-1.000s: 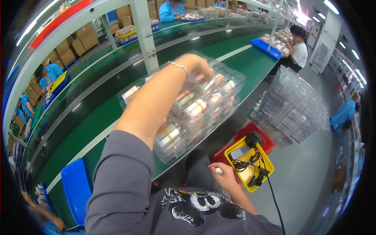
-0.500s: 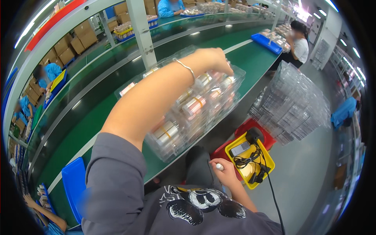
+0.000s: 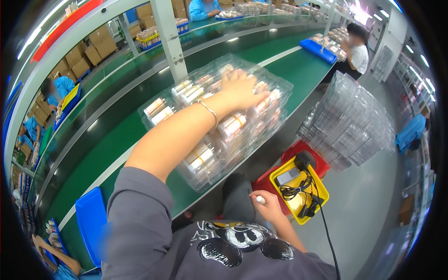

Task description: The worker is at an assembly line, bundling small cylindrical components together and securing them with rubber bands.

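Nearest at 6 o'clock, my right hand (image 3: 264, 205) sat low by my lap, fingers curled shut around a small white object (image 3: 260, 199); couldn't tell what it was. Just beside it at 4 o'clock was a yellow bin (image 3: 318, 201) holding a black cable (image 3: 298, 189), a grey flat device (image 3: 287, 176) and a black tool, stacked over a red bin (image 3: 305, 150). The cable ran off down toward 5 o'clock.

At 7 o'clock, a blue tray (image 3: 91, 219) lay at the near edge of the green conveyor table (image 3: 88, 172).

At the centre, my left arm reached forward across a clear plastic blister tray (image 3: 219, 121) packed with rows of cylindrical tubes with orange and white bands (image 3: 200, 156). The tray rested on the table edge, tilted a bit toward me. My left hand (image 3: 240, 87) lay palm down and flat on the tray's far top side, fingers spread, pressing on it, not clasped around anything. A thin bracelet (image 3: 211, 112) sat on that wrist.

At 3 o'clock, a tall stack of empty clear trays (image 3: 347, 121) stood on the floor side, well apart from the full tray.

Farther at 1 o'clock, a person in a white shirt (image 3: 358, 51) stood near another blue tray (image 3: 318, 49) on the belt. At 12 o'clock a grey post (image 3: 169, 42) rose from the line. At 10 o'clock, cardboard boxes (image 3: 88, 53) were stacked behind it, with workers in blue nearby.
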The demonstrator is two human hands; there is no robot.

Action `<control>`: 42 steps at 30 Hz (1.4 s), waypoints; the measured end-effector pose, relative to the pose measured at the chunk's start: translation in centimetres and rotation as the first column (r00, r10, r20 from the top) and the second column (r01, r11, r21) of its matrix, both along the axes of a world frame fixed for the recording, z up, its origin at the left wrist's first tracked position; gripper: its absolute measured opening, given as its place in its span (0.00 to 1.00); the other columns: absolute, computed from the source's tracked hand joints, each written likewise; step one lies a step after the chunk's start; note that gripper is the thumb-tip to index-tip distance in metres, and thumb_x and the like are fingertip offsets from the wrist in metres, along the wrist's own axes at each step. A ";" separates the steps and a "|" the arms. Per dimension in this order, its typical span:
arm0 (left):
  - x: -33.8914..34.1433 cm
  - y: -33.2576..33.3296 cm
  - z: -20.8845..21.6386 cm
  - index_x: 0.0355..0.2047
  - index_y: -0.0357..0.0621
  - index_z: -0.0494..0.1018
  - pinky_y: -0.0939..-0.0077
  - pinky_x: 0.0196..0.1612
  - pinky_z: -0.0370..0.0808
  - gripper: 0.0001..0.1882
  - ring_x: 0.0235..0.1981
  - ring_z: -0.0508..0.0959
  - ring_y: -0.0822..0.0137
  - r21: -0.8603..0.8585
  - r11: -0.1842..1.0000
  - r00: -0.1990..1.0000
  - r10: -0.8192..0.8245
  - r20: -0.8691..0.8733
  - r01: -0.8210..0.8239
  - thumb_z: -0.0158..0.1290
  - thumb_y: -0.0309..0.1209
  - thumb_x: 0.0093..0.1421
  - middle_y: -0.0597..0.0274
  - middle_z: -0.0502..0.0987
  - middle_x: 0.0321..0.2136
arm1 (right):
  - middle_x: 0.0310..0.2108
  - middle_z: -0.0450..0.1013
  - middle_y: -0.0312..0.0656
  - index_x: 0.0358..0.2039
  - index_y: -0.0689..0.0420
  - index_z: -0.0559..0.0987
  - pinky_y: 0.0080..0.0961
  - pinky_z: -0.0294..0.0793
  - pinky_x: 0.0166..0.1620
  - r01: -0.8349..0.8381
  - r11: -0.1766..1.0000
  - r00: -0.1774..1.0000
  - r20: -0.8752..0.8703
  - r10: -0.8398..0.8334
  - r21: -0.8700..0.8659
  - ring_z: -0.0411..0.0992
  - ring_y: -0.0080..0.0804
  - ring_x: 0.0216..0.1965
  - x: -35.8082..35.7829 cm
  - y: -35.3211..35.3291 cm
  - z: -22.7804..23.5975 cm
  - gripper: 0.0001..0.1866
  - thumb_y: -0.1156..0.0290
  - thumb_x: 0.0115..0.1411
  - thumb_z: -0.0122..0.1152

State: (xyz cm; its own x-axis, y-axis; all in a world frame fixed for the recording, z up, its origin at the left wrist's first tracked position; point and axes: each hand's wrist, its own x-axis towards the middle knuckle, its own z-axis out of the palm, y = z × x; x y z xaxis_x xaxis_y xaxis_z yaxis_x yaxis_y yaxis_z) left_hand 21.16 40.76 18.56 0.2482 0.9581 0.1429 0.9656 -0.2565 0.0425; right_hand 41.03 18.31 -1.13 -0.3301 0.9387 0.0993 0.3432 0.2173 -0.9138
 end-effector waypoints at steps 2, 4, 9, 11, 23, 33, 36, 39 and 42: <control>-1.3 0.4 -0.7 0.62 0.50 0.62 0.46 0.66 0.44 0.41 0.68 0.48 0.47 -0.042 0.996 0.991 -0.079 0.107 0.084 0.37 0.66 0.59 0.44 0.55 0.64 | 0.31 0.77 0.45 0.35 0.58 0.80 0.27 0.74 0.36 -0.006 1.000 1.000 0.008 0.006 0.023 0.77 0.37 0.32 0.0 0.3 0.0 0.07 0.73 0.56 0.61; -1.9 0.2 -0.2 0.65 0.54 0.57 0.42 0.67 0.39 0.44 0.70 0.41 0.46 -0.165 0.968 0.971 -0.157 0.181 0.187 0.34 0.69 0.58 0.47 0.49 0.68 | 0.31 0.77 0.45 0.35 0.58 0.80 0.27 0.74 0.36 -0.012 0.999 1.000 0.007 0.012 0.044 0.77 0.37 0.32 -0.1 0.5 -0.2 0.07 0.73 0.56 0.61; -1.5 -0.1 -0.8 0.66 0.59 0.55 0.42 0.67 0.39 0.44 0.70 0.40 0.45 -0.133 0.970 0.979 -0.194 0.070 0.201 0.31 0.70 0.57 0.50 0.46 0.68 | 0.31 0.77 0.46 0.35 0.59 0.79 0.27 0.74 0.37 -0.028 1.000 1.000 0.005 0.028 -0.005 0.77 0.38 0.32 -1.0 0.8 0.5 0.07 0.73 0.56 0.60; -1.7 -0.1 -1.3 0.66 0.65 0.55 0.42 0.67 0.38 0.42 0.69 0.40 0.43 -0.076 0.977 0.980 -0.196 0.043 0.199 0.31 0.70 0.57 0.50 0.46 0.68 | 0.32 0.77 0.46 0.36 0.59 0.79 0.27 0.74 0.37 -0.066 0.998 0.998 0.008 0.066 0.013 0.77 0.38 0.33 -1.3 0.5 0.6 0.07 0.73 0.56 0.60; -1.7 -0.1 -1.0 0.66 0.63 0.55 0.47 0.68 0.38 0.45 0.69 0.42 0.45 -0.080 0.958 0.962 -0.275 -0.003 0.274 0.29 0.73 0.56 0.54 0.50 0.68 | 0.33 0.77 0.46 0.37 0.60 0.79 0.26 0.74 0.38 -0.095 0.994 0.995 -0.005 0.095 -0.058 0.77 0.36 0.33 -1.2 -2.3 -0.9 0.08 0.74 0.56 0.60; -3.5 -5.6 2.2 0.59 0.49 0.66 0.57 0.67 0.48 0.35 0.67 0.54 0.53 0.228 0.931 0.938 -0.320 0.132 0.285 0.39 0.61 0.63 0.51 0.61 0.62 | 0.33 0.77 0.46 0.37 0.58 0.80 0.26 0.74 0.38 -0.124 0.978 0.992 0.003 0.127 -0.165 0.77 0.37 0.34 1.1 -5.8 -3.6 0.09 0.74 0.55 0.60; -6.3 -12.3 3.5 0.52 0.45 0.71 0.60 0.65 0.55 0.27 0.64 0.60 0.56 0.340 0.893 0.916 -0.365 0.163 0.295 0.50 0.51 0.61 0.53 0.65 0.60 | 0.33 0.77 0.46 0.37 0.57 0.80 0.27 0.74 0.39 -0.132 0.976 0.989 0.036 0.140 -0.175 0.77 0.38 0.34 1.4 -6.3 -4.3 0.09 0.73 0.55 0.60; -10.0 -18.3 1.4 0.48 0.42 0.73 0.63 0.62 0.59 0.20 0.60 0.64 0.57 0.486 0.867 0.865 -0.326 0.382 0.112 0.53 0.39 0.59 0.54 0.66 0.58 | 0.34 0.78 0.46 0.37 0.57 0.80 0.28 0.74 0.39 -0.150 0.968 0.984 0.063 0.166 -0.203 0.77 0.39 0.35 1.5 -6.3 -5.4 0.09 0.73 0.55 0.59; -13.1 -24.0 -4.7 0.49 0.41 0.69 0.69 0.59 0.62 0.17 0.57 0.66 0.63 0.594 0.751 0.765 -0.194 0.614 -0.287 0.50 0.35 0.62 0.54 0.68 0.55 | 0.34 0.78 0.46 0.38 0.58 0.80 0.28 0.74 0.39 -0.219 0.958 0.968 0.085 0.238 -0.185 0.77 0.38 0.35 1.2 -6.3 -6.5 0.09 0.72 0.56 0.59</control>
